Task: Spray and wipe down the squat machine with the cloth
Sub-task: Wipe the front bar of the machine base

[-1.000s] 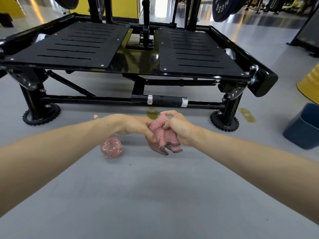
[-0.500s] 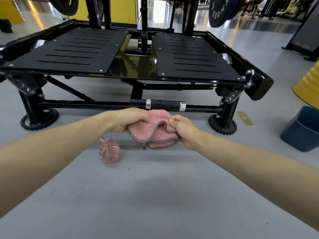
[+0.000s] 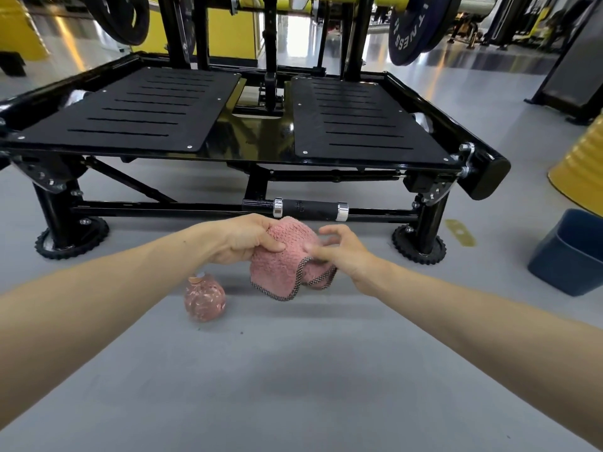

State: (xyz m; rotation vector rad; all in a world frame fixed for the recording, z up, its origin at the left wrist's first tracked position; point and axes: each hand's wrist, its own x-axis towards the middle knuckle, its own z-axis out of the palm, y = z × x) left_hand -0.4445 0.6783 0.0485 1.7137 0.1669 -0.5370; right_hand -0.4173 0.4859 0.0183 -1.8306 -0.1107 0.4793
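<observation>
My left hand grips the pink cloth; right hand loose, fingers spread, thumb touching it. Spray bottle on floor. Weight plate reads "NESS".

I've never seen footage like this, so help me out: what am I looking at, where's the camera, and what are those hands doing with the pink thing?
It is one picture from a camera worn on a person's head, looking forward and down, so the two bare arms are the wearer's own. The big black frame with two slotted foot plates is a squat machine, standing on a grey gym floor. The left hand grips a pink cloth in the air before the machine; the right hand touches the cloth's other side, fingers loosely spread, and I cannot tell whether it grips. On the floor below the left wrist stands a small round pink bottle, probably the spray; a blue bin stands at the right.
</observation>
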